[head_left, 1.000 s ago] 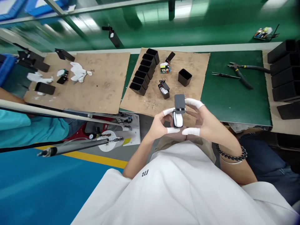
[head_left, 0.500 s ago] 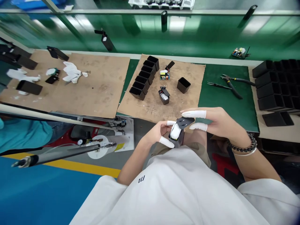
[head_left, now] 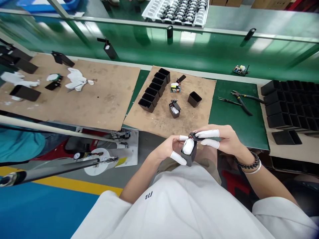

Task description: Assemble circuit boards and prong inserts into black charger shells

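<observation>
My left hand (head_left: 172, 148), with white finger cots on thumb and forefinger, grips a small black plastic case (head_left: 190, 159) above my lap. A white padded part (head_left: 188, 146) fills the case's open top. Between the fingers of my right hand (head_left: 219, 138), also in white finger cots, is a flat black lid (head_left: 195, 136), tilted beside the opening. Reddish wires show between lid and case. On the cardboard beyond sit another filled case with a tilted lid (head_left: 174, 109), an open black case (head_left: 194, 99) and a circuit board (head_left: 175, 87).
Several black cases (head_left: 154, 90) form a row on the cardboard (head_left: 164, 126). Pliers (head_left: 241, 102) and tweezers (head_left: 229, 101) lie to the right, near stacked cases (head_left: 279, 119). A metal rod (head_left: 62, 169) juts in at left. White gloves (head_left: 76, 79) rest on the left cardboard.
The view has tilted up, showing more of the white tray at the back. My right hand has turned the lid flatter, so it now appears more edge-on beside the case.
</observation>
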`<state>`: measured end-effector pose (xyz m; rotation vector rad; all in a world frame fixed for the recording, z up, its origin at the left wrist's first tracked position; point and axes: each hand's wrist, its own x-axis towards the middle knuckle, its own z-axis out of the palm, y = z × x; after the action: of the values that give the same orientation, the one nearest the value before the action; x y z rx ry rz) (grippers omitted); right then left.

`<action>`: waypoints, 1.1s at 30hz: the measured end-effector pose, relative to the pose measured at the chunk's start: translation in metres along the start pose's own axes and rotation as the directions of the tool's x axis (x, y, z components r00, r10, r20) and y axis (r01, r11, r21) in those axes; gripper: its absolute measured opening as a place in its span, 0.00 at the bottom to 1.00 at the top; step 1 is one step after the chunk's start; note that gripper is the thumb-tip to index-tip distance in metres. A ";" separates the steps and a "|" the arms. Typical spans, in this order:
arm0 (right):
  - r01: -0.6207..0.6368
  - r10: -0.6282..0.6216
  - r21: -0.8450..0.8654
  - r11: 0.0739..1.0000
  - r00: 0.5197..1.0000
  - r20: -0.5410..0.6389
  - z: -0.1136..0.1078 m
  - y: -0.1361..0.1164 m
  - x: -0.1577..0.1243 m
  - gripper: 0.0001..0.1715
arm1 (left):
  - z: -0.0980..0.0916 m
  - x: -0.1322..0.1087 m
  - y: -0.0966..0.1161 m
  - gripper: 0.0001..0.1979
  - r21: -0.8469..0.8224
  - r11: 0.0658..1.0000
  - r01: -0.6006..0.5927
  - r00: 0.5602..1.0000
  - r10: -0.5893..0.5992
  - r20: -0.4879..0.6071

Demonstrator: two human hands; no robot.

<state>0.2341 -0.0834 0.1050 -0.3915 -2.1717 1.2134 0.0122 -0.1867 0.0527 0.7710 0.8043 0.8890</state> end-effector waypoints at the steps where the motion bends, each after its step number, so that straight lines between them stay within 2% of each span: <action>1: -0.035 0.033 -0.050 0.998 0.999 -0.033 0.002 -0.003 -0.002 0.16 | 0.002 0.001 -0.003 0.38 0.077 0.996 -0.043 0.993 0.051 -0.103; 2: -0.093 0.084 -0.116 0.989 0.993 -0.082 0.005 -0.006 -0.004 0.15 | 0.005 0.002 -0.006 0.39 0.179 0.980 -0.092 0.968 0.131 -0.216; 4: -0.236 0.188 -0.253 0.938 0.962 -0.201 0.015 -0.010 -0.007 0.13 | 0.011 0.011 -0.015 0.37 0.406 0.898 -0.169 0.861 0.335 -0.382; 6: -0.324 0.212 -0.380 0.866 0.928 -0.306 0.029 -0.010 -0.010 0.12 | 0.014 0.024 -0.024 0.34 0.564 0.798 -0.212 0.745 0.506 -0.435; 7: -0.344 0.194 -0.445 0.827 0.917 -0.349 0.036 -0.009 -0.010 0.11 | 0.015 0.032 -0.028 0.33 0.610 0.761 -0.221 0.702 0.558 -0.442; 9: -0.368 0.143 -0.561 0.742 0.903 -0.405 0.050 -0.002 -0.009 0.11 | 0.014 0.048 -0.036 0.32 0.664 0.717 -0.214 0.646 0.614 -0.454; 11: -0.389 0.106 -0.631 0.671 0.893 -0.438 0.060 0.006 -0.007 0.10 | 0.011 0.059 -0.042 0.32 0.703 0.685 -0.194 0.622 0.639 -0.452; 14: -0.414 0.078 -0.647 0.641 0.873 -0.481 0.073 0.019 -0.005 0.09 | 0.005 0.064 -0.049 0.33 0.749 0.637 -0.184 0.625 0.664 -0.411; 18: -0.440 0.103 -0.540 0.718 0.834 -0.542 0.087 0.031 -0.010 0.08 | 0.000 0.057 -0.049 0.33 0.815 0.561 -0.147 0.648 0.677 -0.350; 21: -0.365 0.096 -0.459 0.810 0.855 -0.511 0.088 0.036 -0.015 0.09 | -0.004 0.042 -0.045 0.33 0.901 0.431 -0.056 0.682 0.675 -0.281; 23: -0.301 0.027 -0.450 0.841 0.853 -0.521 0.083 0.038 -0.017 0.09 | -0.008 0.028 -0.043 0.31 0.946 0.324 0.019 0.681 0.688 -0.250; 26: -0.289 -0.054 -0.476 0.831 0.809 -0.585 0.071 0.042 -0.019 0.11 | -0.018 0.004 -0.046 0.28 0.965 0.218 0.146 0.617 0.743 -0.260; 27: -0.291 -0.062 -0.494 0.820 0.811 -0.581 0.068 0.045 -0.019 0.10 | -0.022 -0.003 -0.048 0.27 0.962 0.203 0.184 0.588 0.762 -0.273; 30: -0.261 -0.059 -0.535 0.804 0.859 -0.508 0.064 0.052 -0.019 0.07 | -0.034 -0.018 -0.054 0.23 0.951 0.187 0.246 0.512 0.808 -0.291; 33: -0.269 -0.048 -0.515 0.814 0.852 -0.521 0.066 0.056 -0.019 0.11 | -0.041 -0.022 -0.056 0.18 0.952 0.180 0.249 0.480 0.831 -0.282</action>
<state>0.2046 -0.1070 0.0252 -0.9956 -1.9935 0.3832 -0.0114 -0.2198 -0.0083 1.8019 2.3051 1.1677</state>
